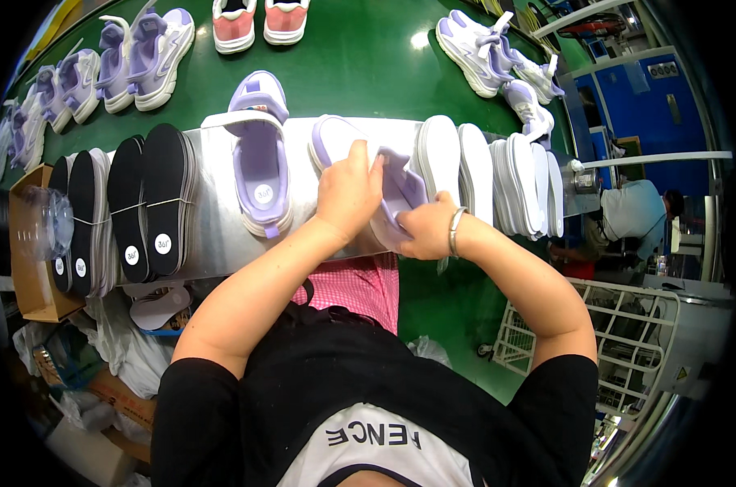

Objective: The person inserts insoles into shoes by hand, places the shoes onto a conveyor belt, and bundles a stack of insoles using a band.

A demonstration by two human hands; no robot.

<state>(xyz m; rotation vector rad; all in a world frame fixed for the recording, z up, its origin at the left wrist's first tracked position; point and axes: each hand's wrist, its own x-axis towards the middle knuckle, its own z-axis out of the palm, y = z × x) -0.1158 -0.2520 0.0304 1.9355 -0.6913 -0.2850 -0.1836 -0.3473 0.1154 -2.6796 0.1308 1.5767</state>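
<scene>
The white-and-lavender fabric sneaker (399, 188) sits on the silver metal surface (216, 219), in front of the person, its toe pointing away and its heel near the close edge. The left hand (351, 191) is half curled over the shoe's opening, fingertips at the upper's edge; the right hand (426, 231) is partly closed, thumb and fingers gripping the lavender collar near the heel. Whether anything lies under the fingers inside the shoe cannot be seen.

The likeliest trouble is in the soft collar: if the hands pull apart unevenly, it could fold inward or crease, and anything caught inside would sit crooked. With the heel so close to the edge, a slack right grip could let the shoe tip off.

The flat white sole-shaped insoles (439, 154) stand just beside the right hand, so an outward swing of the wrist, with its silver metal bracelet (455, 230), might knock them over or snag. The second white-and-lavender sneaker (262, 166), to the left, seems safer unless the left elbow sweeps sideways.
</scene>
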